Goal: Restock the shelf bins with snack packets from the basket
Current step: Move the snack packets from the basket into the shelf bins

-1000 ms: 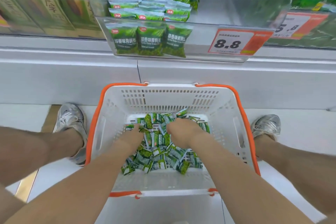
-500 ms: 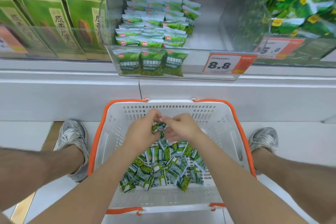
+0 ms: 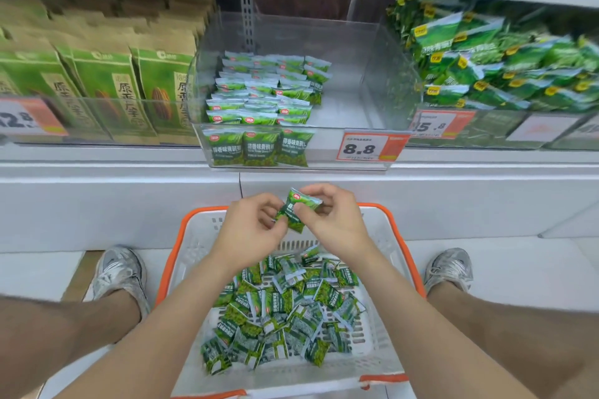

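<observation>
A white basket with an orange rim (image 3: 393, 227) stands on the floor between my feet, holding several small green snack packets (image 3: 285, 311). Above its far edge, my left hand (image 3: 249, 230) and my right hand (image 3: 334, 220) together pinch a small bunch of green packets (image 3: 299, 207). Straight ahead on the shelf is a clear plastic bin (image 3: 356, 97), its left half filled with rows of the same packets (image 3: 262, 97); its right half is bare.
An 8.8 price tag (image 3: 366, 147) hangs on the bin's front. Tall green and brown bags (image 3: 107, 87) fill the bin to the left; larger green packets (image 3: 492, 68) fill the one to the right. My shoes (image 3: 120, 272) flank the basket.
Both hands have risen out of the basket pile with packets pinched between them, now above the basket's far rim. The view has tilted up toward the shelf.
</observation>
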Action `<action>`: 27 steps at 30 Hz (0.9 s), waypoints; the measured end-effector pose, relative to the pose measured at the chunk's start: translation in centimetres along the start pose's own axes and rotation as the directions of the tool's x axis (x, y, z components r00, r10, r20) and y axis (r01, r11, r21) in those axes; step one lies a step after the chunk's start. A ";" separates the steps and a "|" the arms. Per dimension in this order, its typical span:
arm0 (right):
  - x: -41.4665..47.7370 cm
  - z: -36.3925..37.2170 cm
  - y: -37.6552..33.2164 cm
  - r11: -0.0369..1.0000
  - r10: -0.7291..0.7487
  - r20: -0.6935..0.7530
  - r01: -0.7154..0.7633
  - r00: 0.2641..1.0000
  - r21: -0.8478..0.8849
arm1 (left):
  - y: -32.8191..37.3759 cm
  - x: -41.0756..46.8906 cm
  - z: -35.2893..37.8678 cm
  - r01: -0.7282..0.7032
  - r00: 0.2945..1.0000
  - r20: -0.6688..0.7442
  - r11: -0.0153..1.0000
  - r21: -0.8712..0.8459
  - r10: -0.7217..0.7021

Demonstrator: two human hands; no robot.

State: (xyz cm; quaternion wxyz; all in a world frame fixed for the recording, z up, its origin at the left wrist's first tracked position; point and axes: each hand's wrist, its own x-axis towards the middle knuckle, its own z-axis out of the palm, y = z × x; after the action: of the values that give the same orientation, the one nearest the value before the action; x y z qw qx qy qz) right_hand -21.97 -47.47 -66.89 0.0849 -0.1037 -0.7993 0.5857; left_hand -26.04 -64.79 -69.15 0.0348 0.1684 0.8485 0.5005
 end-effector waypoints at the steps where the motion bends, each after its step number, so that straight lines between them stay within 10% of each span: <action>1: 0.0 0.1 -0.7 0.993 -0.104 -0.028 0.102 0.994 -0.066 | 0.8 0.2 -0.3 -0.025 1.000 -0.019 0.999 -0.033 0.024; 5: 0.7 -0.2 -5.2 0.855 -0.478 -0.059 0.449 0.876 -0.259 | 4.6 1.3 -2.1 -0.210 0.964 -0.177 0.977 -0.040 0.200; 10: 3.7 -2.3 -12.1 0.731 -0.682 -0.347 0.579 0.644 -0.362 | 8.5 3.9 -4.7 -0.395 0.713 -0.439 0.830 0.393 0.547; 17: 15.6 -5.2 -13.4 0.767 -0.229 -0.263 0.007 0.937 -0.642 | 10.9 8.9 -6.8 -0.282 0.732 -0.251 0.617 0.735 0.634; 21: 19.9 -4.3 -13.1 0.679 -0.057 -0.177 -0.091 0.983 -0.728 | 12.1 12.3 -7.8 -0.269 0.922 -0.017 0.670 0.692 0.388; 27: 23.9 -3.4 -12.5 0.557 -0.040 -0.094 -0.056 0.995 -0.829 | 11.3 13.8 -8.0 -0.210 0.978 0.137 0.727 0.654 0.159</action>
State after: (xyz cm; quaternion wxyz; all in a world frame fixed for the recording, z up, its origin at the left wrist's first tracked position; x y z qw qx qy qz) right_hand -44.97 -41.65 -53.55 0.0642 -0.1648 -0.9750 0.1349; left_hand -37.98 -62.09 -53.92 -0.0472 0.2708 0.9480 0.1602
